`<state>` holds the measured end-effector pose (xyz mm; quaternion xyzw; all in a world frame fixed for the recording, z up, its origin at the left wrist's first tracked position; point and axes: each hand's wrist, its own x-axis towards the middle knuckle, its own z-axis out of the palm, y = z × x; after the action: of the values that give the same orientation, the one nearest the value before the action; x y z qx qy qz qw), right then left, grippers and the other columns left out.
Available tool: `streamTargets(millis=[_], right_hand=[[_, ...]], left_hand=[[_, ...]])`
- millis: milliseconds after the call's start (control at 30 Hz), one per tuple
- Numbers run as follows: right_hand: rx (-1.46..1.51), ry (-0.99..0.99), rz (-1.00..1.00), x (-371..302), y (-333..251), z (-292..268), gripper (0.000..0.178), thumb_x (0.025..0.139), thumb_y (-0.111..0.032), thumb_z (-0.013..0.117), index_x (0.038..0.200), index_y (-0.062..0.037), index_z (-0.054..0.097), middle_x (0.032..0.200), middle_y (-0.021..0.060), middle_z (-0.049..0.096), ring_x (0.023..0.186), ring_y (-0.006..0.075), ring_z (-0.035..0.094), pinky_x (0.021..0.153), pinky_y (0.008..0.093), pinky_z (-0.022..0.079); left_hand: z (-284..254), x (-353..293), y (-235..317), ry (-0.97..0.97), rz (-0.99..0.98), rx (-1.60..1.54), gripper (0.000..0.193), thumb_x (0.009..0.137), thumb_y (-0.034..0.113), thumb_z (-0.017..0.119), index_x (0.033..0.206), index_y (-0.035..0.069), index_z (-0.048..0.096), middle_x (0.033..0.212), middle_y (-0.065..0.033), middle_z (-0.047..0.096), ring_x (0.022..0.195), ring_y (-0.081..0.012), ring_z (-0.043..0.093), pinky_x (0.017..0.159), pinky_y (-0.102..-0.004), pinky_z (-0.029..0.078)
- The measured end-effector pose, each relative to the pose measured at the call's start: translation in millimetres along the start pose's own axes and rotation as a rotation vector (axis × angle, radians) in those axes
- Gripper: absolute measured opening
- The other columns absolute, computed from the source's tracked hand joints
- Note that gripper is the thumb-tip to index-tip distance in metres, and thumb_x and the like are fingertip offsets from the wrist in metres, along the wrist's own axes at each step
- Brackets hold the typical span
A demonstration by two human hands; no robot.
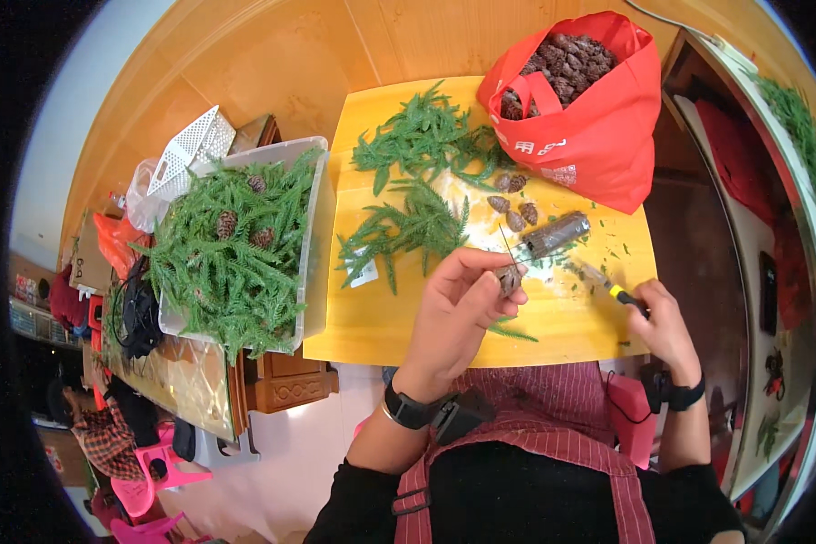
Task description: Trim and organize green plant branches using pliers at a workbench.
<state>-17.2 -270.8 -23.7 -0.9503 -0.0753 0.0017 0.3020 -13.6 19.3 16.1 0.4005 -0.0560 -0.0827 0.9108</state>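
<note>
My left hand (458, 313) is closed, pinching a small brown pine cone (510, 281) with a thin dark wire (505, 240) rising from it. In my right hand (664, 325), closed, is a slim tool with a yellow-and-black handle (627, 298); its pale tip rests over the table and its exact kind is unclear. Between the hands, a little farther off, lies a dark, shiny cylindrical roll or bundle (556, 236). Several loose pine cones (515, 220) sit just beyond it. A single green sprig (513, 333) lies near the table's front edge, beside my left hand.
Green fir-like sprigs (417, 222) spread over the yellow table (372, 322). A red bag (598, 154) full of pine cones stands back right. At left, a clear plastic bin (315, 245) holds greenery and cones. Behind it is a white basket (190, 150). Pink stools (159, 471) stand lower left near another person (109, 435).
</note>
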Motion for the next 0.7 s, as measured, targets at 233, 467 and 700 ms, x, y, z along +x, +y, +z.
streamTargets(millis=[233, 467, 700], right_hand=[[0.355, -0.103, -0.058, -2, -41, -34, 0.021, 0.071, -0.017, 0.062, 0.074, 0.003, 0.056, 0.063, 0.0117, 0.051, 0.072, 0.0247, 0.054, 0.067, 0.0341, 0.043], [0.267, -0.008, -0.373, 6, -75, -31, 0.027, 0.066, -0.023, 0.065, 0.075, 0.002, 0.057, 0.07, 0.0114, 0.058, 0.092, 0.0317, 0.057, 0.076, 0.037, 0.045], [0.247, 0.0, -0.407, 8, -76, -28, 0.027, 0.065, -0.023, 0.067, 0.073, 0.0012, 0.058, 0.068, 0.0103, 0.058, 0.085, 0.0324, 0.059, 0.072, 0.0363, 0.046]], left_hand=[[-1, 6, -4, -0.056, -0.046, -0.08, 0.016, 0.089, 0.007, 0.049, 0.103, 0.002, 0.052, 0.1, -0.0129, 0.06, 0.079, -0.0135, 0.059, 0.07, -0.024, 0.05], [-1, 5, -6, -0.054, -0.057, -0.045, 0.016, 0.087, 0.007, 0.053, 0.102, 0.002, 0.053, 0.096, -0.0112, 0.06, 0.079, -0.0142, 0.06, 0.069, -0.0237, 0.051], [4, 3, -6, -0.023, -0.072, -0.01, 0.017, 0.086, 0.008, 0.055, 0.101, 0.002, 0.054, 0.087, -0.0072, 0.059, 0.076, -0.0142, 0.06, 0.066, -0.0234, 0.051]])
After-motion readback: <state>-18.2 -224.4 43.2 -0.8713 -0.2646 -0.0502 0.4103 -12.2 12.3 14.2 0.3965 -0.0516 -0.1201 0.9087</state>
